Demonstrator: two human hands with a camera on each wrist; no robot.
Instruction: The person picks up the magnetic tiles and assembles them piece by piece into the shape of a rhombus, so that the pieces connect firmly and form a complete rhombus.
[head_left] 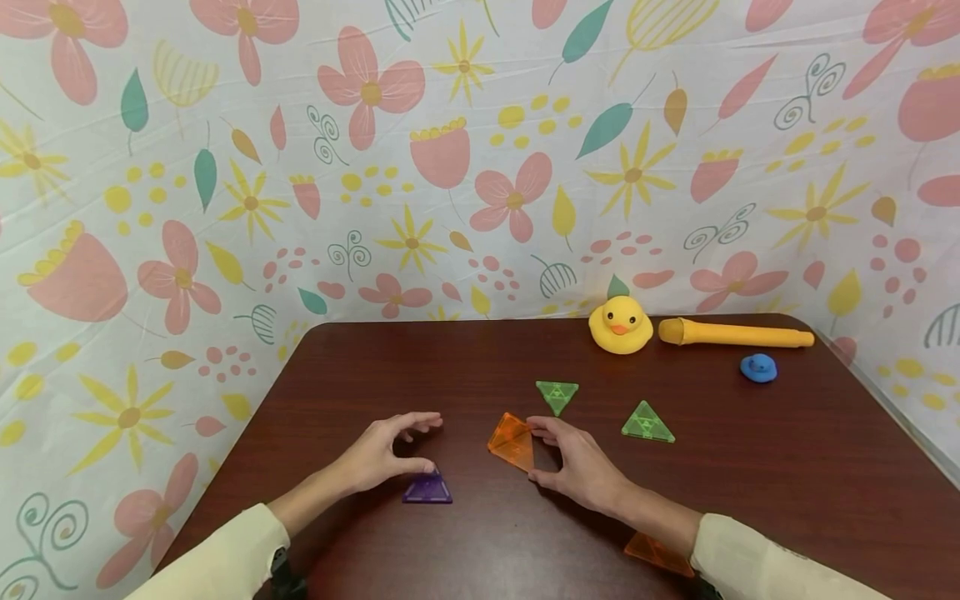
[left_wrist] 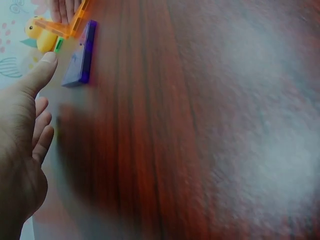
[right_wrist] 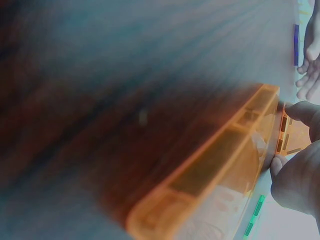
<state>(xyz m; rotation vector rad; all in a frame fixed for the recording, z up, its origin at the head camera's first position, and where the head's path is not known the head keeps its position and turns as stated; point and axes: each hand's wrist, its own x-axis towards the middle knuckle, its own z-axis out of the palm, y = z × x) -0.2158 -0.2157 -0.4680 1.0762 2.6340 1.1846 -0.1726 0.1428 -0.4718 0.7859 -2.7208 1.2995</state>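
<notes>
My right hand (head_left: 581, 467) pinches an orange see-through magnetic tile piece (head_left: 512, 442) near the table's middle, fingertips at its far corner and thumb at its near one. In the left wrist view the orange piece (left_wrist: 55, 27) shows two panels joined at an angle. My left hand (head_left: 378, 454) hovers with loosely extended fingers and holds nothing. Its thumb overlaps the top of a purple triangular magnetic tile (head_left: 427, 490) in the head view. Another orange triangular tile (head_left: 656, 554) lies partly hidden under my right forearm; it looms large in the right wrist view (right_wrist: 215, 160).
Two green triangular tiles (head_left: 557, 396) (head_left: 648, 423) lie beyond and right of my right hand. Toward the back right stand a yellow rubber duck (head_left: 621, 327), a yellow microphone-shaped stick (head_left: 738, 334) and a small blue duck (head_left: 759, 367). A flowered cloth (head_left: 442, 158) hangs behind the table.
</notes>
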